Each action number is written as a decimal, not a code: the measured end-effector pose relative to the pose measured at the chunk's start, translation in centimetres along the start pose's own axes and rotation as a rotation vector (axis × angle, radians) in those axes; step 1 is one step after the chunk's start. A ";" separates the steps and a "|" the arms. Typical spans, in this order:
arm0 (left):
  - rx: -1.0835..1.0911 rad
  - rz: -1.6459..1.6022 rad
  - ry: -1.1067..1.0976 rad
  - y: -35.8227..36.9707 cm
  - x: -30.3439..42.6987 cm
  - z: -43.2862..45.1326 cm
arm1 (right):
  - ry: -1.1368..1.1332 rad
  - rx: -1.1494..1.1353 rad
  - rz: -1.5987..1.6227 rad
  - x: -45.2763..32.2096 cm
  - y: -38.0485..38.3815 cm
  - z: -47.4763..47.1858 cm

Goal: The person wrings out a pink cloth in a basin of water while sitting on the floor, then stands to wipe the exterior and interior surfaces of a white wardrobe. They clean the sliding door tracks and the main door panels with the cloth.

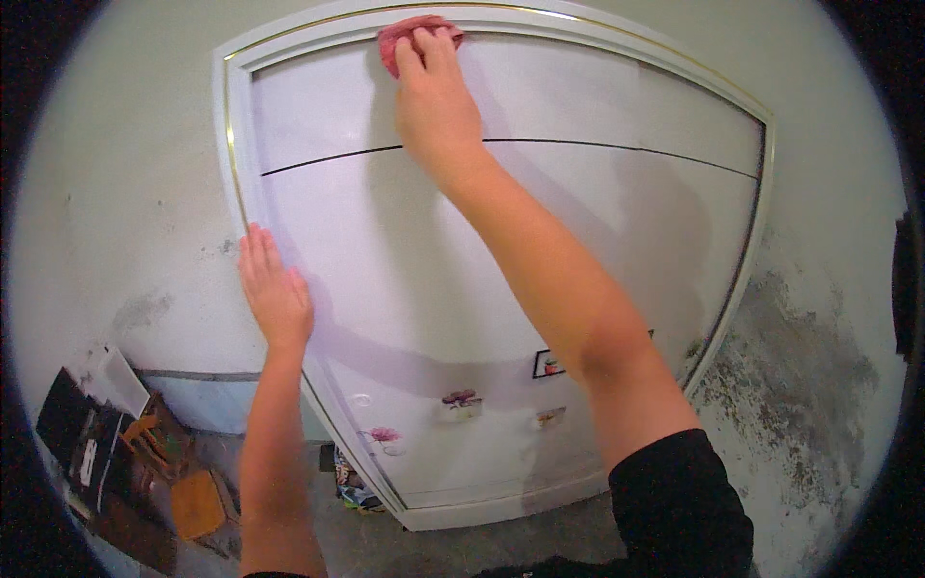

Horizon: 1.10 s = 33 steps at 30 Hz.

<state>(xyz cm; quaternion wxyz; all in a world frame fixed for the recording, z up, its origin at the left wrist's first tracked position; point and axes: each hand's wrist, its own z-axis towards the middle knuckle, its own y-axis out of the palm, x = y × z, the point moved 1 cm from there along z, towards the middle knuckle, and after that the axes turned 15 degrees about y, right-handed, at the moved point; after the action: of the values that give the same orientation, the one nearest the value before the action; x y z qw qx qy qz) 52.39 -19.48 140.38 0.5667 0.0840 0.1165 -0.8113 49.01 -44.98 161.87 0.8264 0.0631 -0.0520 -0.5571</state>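
Observation:
My right hand (437, 108) presses a folded pink cloth (390, 45) against the top rail of a white frame (318, 45) with a thin gold trim line. Inside this frame is a large white panel (448, 238), crossed by a dark line near its top and bearing small flower and plant pictures lower down. Against the frame's left side my left hand (274, 289) rests flat, fingers extended and holding nothing. The right forearm hides part of the panel and of a small black-bordered plant picture (547, 363).
Dark mould-like stains (788, 383) mark the wall at right. At lower left are a wooden chair (196, 504), dark furniture (108, 462) and a pale blue wall band (209, 404). Colourful items (354, 484) lie on the grey floor (433, 549) beside the frame's lower left side.

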 end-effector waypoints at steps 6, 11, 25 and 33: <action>-0.071 0.021 -0.035 -0.2 -0.4 -0.4 | -0.061 0.003 0.055 -9.2 5.8 -1.2; -0.081 -0.029 -0.053 0.2 -0.1 0.0 | -0.058 0.041 0.000 -13.8 9.4 -1.2; -0.066 -0.061 -0.073 -0.9 -0.2 0.3 | -0.032 0.106 -0.132 -15.1 10.0 -2.2; -0.048 -0.053 -0.038 -0.1 -0.9 -0.2 | 0.020 0.077 -0.189 -15.4 10.1 -2.0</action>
<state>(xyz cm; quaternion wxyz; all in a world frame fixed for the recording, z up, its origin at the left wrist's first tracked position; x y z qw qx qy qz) 52.55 -18.59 140.41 0.5489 0.0516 0.1274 -0.8245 52.84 -26.89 161.26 0.7676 0.1051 -0.0588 -0.6295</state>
